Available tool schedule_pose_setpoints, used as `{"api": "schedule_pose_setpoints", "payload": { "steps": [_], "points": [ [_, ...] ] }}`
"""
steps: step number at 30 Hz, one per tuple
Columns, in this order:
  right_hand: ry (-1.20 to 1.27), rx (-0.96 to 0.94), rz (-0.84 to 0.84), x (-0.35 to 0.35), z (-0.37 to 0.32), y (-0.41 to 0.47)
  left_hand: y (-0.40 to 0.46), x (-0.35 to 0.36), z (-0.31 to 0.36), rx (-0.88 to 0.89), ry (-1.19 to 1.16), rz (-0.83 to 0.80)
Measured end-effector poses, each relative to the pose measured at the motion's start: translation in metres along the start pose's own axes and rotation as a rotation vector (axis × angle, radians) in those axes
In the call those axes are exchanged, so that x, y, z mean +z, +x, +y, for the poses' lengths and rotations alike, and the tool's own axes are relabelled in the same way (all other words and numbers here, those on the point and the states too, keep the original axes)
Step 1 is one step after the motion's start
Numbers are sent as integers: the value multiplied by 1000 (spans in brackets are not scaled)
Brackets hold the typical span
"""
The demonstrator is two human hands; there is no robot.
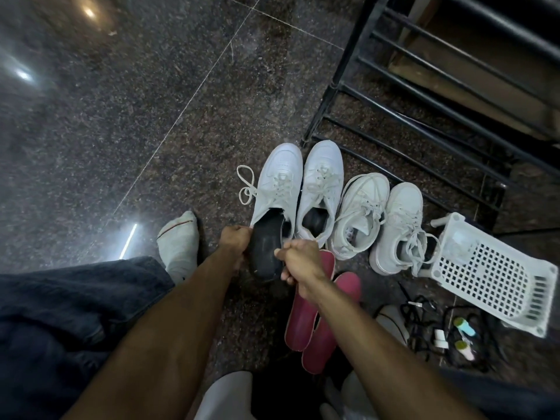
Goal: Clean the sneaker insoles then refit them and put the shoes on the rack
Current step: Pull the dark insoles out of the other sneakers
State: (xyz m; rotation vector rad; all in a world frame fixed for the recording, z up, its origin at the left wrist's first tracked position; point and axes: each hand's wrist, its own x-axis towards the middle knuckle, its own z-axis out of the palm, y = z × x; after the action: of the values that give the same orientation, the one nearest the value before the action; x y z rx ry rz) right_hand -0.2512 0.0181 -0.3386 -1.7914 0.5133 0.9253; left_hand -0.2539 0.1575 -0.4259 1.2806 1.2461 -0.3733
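The black insole (266,253) sits at lower centre of the frame, its front end inside the leftmost white sneaker (277,189), its heel end out. The left hand (235,241) pinches the sneaker's heel edge; the right hand (298,260) is curled round the insole's side. It looks dark and scuffed. Whether it is going in or coming out cannot be told. Two pink insoles (318,316) lie loose on the floor (121,116) below, so refitting seems unfinished. All four sneakers stand on the floor beside the rack (424,95), upper right; none is shelved.
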Motion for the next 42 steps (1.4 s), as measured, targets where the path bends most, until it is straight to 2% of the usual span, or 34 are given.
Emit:
{"api": "schedule_pose_setpoints", "payload": {
  "steps": [4, 7, 12, 16, 20, 23, 27, 32, 37, 40, 42],
  "points": [
    [-61, 42, -70, -9, 39, -25, -7, 1, 6, -26, 6, -59],
    [-5, 114, -117, -19, 71, -33, -8, 0, 5, -47, 21, -94],
    [-132, 194, -285, -14, 83, -44, 42, 2, -16, 44, 194, 7],
    [36, 132, -245, -7, 63, -36, 4, -2, 2, 128, 302, 10],
    [149, 27, -66, 3, 46, -8, -5, -1, 9, 77, 377, -65],
    [105, 33, -99, -1, 59, -3, 1, 1, 11, 53, 439, -90],
    [-97, 90, -126, -17, 107, -6, 5, 5, 20, 197, 584, 18],
    [-104, 225, -46, -23, 143, -3, 16, 2, 48, 278, 483, 171],
    [-134, 136, -95, -2, 122, 18, 30, -7, 89, 253, 213, 263],
    [-65, 77, -150, 11, 111, 32, 31, -7, 83, 234, 62, 223],
    [-111, 27, -182, 15, 111, 32, 32, -6, 67, 202, 3, 211]
  ]
}}
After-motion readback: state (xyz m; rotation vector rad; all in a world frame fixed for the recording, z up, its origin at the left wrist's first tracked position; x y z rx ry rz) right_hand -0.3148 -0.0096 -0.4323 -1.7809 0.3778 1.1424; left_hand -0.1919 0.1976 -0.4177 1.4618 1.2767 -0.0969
